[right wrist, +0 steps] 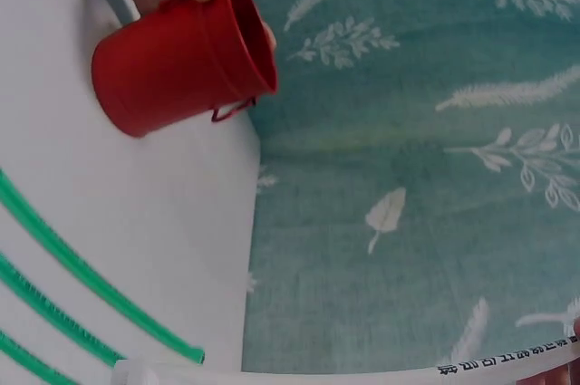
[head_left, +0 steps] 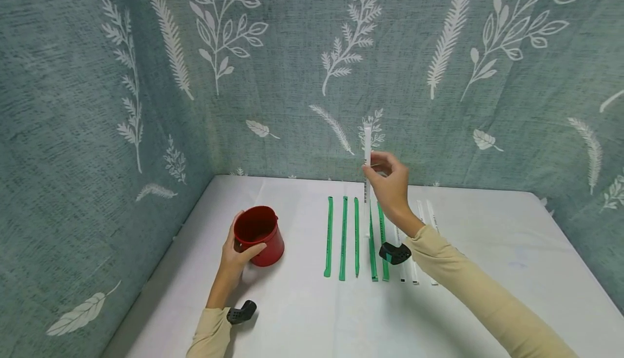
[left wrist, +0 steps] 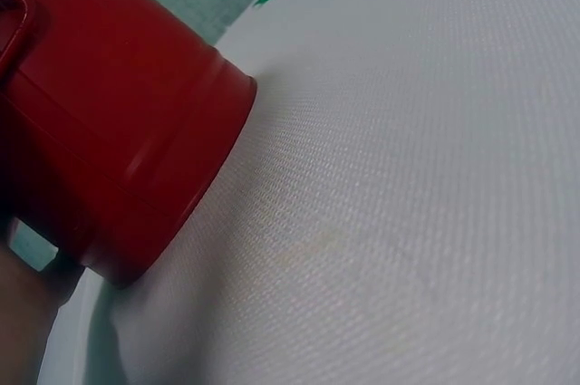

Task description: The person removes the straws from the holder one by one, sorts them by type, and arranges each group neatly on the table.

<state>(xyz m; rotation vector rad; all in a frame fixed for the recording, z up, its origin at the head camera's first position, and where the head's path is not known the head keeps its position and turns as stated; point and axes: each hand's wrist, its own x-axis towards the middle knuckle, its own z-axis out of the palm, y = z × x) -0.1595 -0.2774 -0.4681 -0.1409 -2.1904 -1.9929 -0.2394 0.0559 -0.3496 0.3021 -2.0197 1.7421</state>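
Observation:
My left hand grips a small red metal bucket at the left of the table, with the thumb near the rim and the fingers round the far side. The bucket's mouth faces up in the head view, and its small side loop shows in the right wrist view. Between thumb and fingers, my right hand pinches a white paper-wrapped drinking straw. This straw hangs upright over the row on the table, dark print along its wrapper. Its held part shows along the bottom of the right wrist view.
Several green-wrapped straws lie side by side on the white table, right of the bucket. White-wrapped straws continue the row, partly hidden under my right forearm. A leaf-patterned teal cloth hangs behind and to the left.

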